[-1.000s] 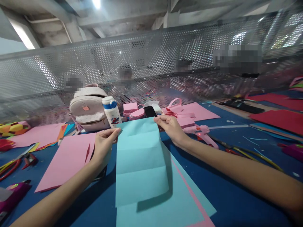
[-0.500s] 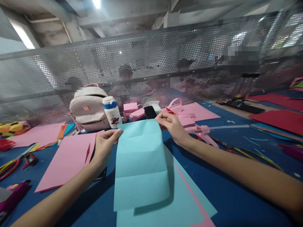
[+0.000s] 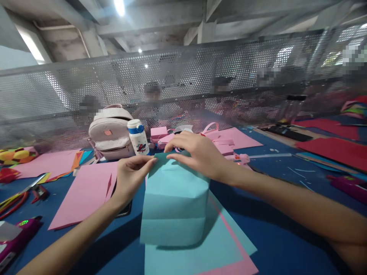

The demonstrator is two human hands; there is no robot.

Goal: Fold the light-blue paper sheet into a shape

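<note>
A creased light-blue sheet of paper [image 3: 174, 204] is held up over the blue table, its far edge bent toward me. My left hand [image 3: 132, 177] pinches the sheet's top left corner. My right hand [image 3: 197, 154] lies over the top edge, its fingers curled onto the fold. Under the sheet rest another light-blue sheet [image 3: 200, 252] and a pink one [image 3: 243, 265].
A pink sheet [image 3: 83, 193] lies to the left. A pale backpack [image 3: 110, 133] and a white bottle [image 3: 138, 136] stand behind it. Pink glue guns [image 3: 17, 238] [image 3: 243, 157], red-handled scissors [image 3: 15, 198], paper scraps and red sheets [image 3: 335, 147] surround me. People sit behind a perforated metal screen [image 3: 183, 88].
My right hand has moved left from the sheet's top right corner onto the top edge, bending the top down toward me. The sheet now hangs shorter. My left hand stays pinched.
</note>
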